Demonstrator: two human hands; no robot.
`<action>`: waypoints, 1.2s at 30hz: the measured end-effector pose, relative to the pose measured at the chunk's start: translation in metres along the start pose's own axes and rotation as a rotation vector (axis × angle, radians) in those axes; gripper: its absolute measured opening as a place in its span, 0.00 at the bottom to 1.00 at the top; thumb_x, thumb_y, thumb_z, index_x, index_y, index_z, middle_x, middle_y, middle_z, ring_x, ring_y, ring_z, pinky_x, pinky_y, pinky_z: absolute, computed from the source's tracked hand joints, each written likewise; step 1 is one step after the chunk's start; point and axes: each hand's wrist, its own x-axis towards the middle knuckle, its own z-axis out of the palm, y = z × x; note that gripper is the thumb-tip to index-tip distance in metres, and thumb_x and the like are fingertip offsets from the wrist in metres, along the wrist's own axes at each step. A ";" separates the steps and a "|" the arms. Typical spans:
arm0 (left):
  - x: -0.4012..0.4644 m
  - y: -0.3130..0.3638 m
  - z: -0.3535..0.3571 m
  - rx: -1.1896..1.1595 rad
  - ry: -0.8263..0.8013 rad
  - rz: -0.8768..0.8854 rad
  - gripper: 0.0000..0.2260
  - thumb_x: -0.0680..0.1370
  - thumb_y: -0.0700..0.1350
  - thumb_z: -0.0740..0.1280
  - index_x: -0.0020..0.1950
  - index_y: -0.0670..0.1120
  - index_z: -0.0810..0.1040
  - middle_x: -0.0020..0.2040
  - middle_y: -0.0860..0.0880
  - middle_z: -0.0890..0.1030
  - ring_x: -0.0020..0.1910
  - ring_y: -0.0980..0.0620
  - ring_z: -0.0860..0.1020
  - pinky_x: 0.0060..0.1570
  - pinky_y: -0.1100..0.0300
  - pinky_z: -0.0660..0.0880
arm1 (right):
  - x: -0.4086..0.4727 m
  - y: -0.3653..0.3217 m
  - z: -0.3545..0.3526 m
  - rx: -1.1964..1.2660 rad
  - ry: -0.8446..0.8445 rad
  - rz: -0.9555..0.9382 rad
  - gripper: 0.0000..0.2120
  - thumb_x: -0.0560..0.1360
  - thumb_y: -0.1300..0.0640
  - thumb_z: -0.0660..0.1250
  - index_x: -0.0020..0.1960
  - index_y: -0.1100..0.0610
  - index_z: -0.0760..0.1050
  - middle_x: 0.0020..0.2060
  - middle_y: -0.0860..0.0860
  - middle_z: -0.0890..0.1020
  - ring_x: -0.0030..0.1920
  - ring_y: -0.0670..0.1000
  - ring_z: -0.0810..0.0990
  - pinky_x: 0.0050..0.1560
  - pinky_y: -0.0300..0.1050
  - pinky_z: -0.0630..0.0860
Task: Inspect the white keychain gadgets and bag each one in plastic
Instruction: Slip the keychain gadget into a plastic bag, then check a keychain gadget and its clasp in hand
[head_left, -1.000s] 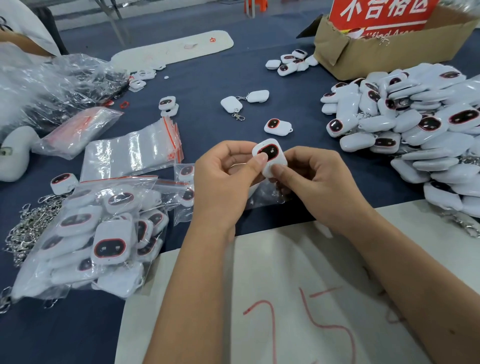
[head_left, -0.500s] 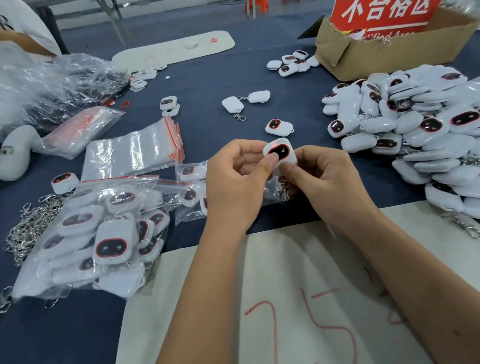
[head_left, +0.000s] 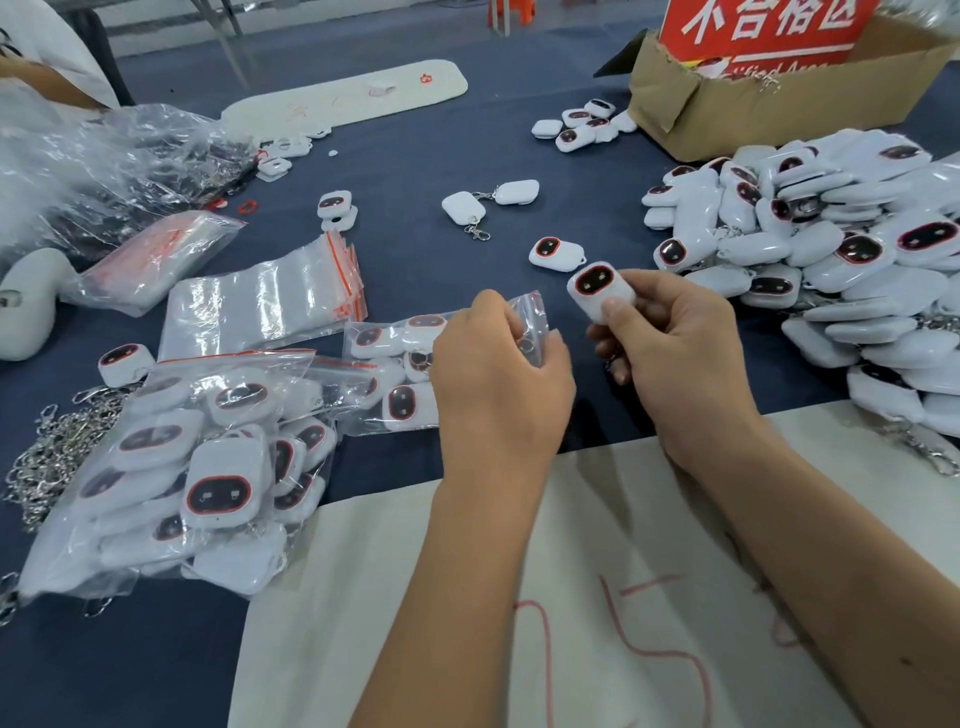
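My right hand (head_left: 675, 353) grips a white keychain gadget (head_left: 597, 291) with a dark, red-rimmed face turned up, thumb on its lower end. My left hand (head_left: 498, 374) pinches the edge of a small clear plastic bag (head_left: 532, 317) with a red zip strip, just left of the gadget. A large heap of unbagged gadgets (head_left: 831, 249) lies at the right. A stack of flat zip bags (head_left: 265, 306) lies to the left of my hands. Bagged gadgets (head_left: 395, 369) lie under and beside my left hand.
A big clear bag full of gadgets (head_left: 197, 478) sits at the lower left beside a pile of metal chains (head_left: 47, 457). A cardboard box (head_left: 753, 104) with a red sign stands at the back right. White paper (head_left: 623, 597) with red marks lies under my forearms. Loose gadgets (head_left: 556, 254) dot the blue cloth.
My left hand let go of the gadget and dropped to the small bag. My right hand keeps the gadget and has shifted slightly right.
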 end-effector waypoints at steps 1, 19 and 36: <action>0.000 0.001 0.000 0.056 0.011 -0.002 0.14 0.75 0.49 0.74 0.45 0.43 0.72 0.40 0.47 0.78 0.41 0.45 0.75 0.42 0.52 0.70 | -0.001 0.000 0.001 0.003 0.008 0.008 0.04 0.82 0.57 0.69 0.56 0.52 0.78 0.36 0.50 0.86 0.32 0.44 0.81 0.32 0.36 0.75; 0.001 0.001 -0.012 -0.071 0.160 0.077 0.06 0.72 0.34 0.69 0.42 0.44 0.76 0.33 0.54 0.77 0.36 0.50 0.77 0.40 0.49 0.74 | -0.010 -0.007 0.006 -0.295 -0.105 -0.258 0.05 0.79 0.58 0.73 0.54 0.53 0.85 0.41 0.44 0.87 0.40 0.40 0.82 0.42 0.31 0.72; 0.001 0.004 -0.015 -0.137 0.321 0.291 0.10 0.71 0.32 0.71 0.36 0.43 0.72 0.33 0.50 0.77 0.32 0.51 0.74 0.35 0.57 0.72 | -0.014 -0.019 0.009 -0.073 -0.719 -0.294 0.20 0.82 0.68 0.59 0.57 0.45 0.80 0.40 0.36 0.82 0.36 0.40 0.75 0.37 0.40 0.74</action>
